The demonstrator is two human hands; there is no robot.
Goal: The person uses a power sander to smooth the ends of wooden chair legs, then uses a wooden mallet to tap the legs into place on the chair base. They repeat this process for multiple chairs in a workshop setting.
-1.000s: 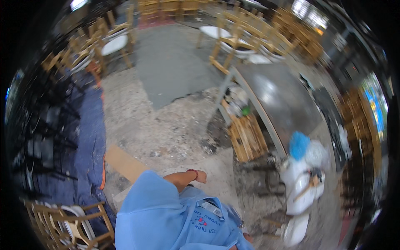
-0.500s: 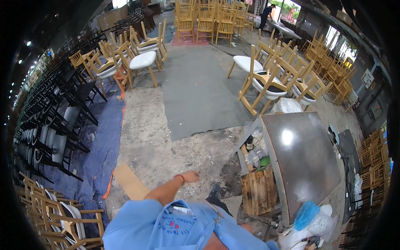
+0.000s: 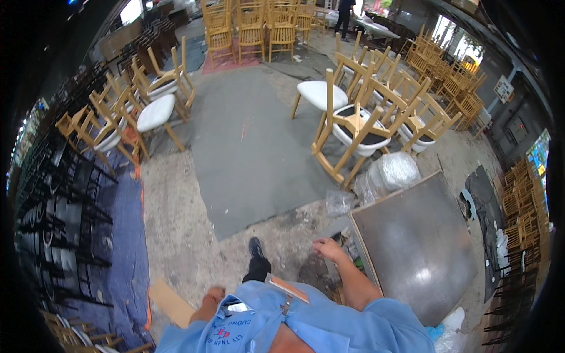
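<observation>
Right hand: I have my right hand (image 3: pixel 325 247) out in front, just left of the surface's edge in my view; the fingers are loosely bent and I see nothing in them, but with the palm hidden I cannot tell how far apart they are.
Left hand: my left hand (image 3: pixel 216 293) hangs low beside the shirt (image 3: pixel 376 329), near the cardboard strip (image 3: pixel 170 301); it is too blurred for me to tell whether the fingers are apart or together.
Dark-topped surface: the surface (image 3: pixel 418 235) stands to my right, nearest the right hand, its top shiny; I cannot confirm contact with the forearm.
Half a second back: the left arm reached across the front of the body; now it is drawn back low, and the right hand has come into full view. My view has swung too, so the grey mat (image 3: pixel 253 147) sits lower and farther left, and the co-worker (image 3: pixel 345 17) is cut off by the top edge.
Singles I count: one surface, one cardboard strip, one grey mat, one blue tarpaulin (image 3: pixel 126 247), one dark shoe (image 3: pixel 255 247), one co-worker.
Chairs: I make out two upward-facing white seats, one on the left chair (image 3: pixel 156 113) and one on the right chair (image 3: pixel 322 95); the stacks overlap too much for a full count.
Plastic-wrapped bundle: the bundle (image 3: pixel 397 172) lies just beyond the surface's far edge.
</observation>
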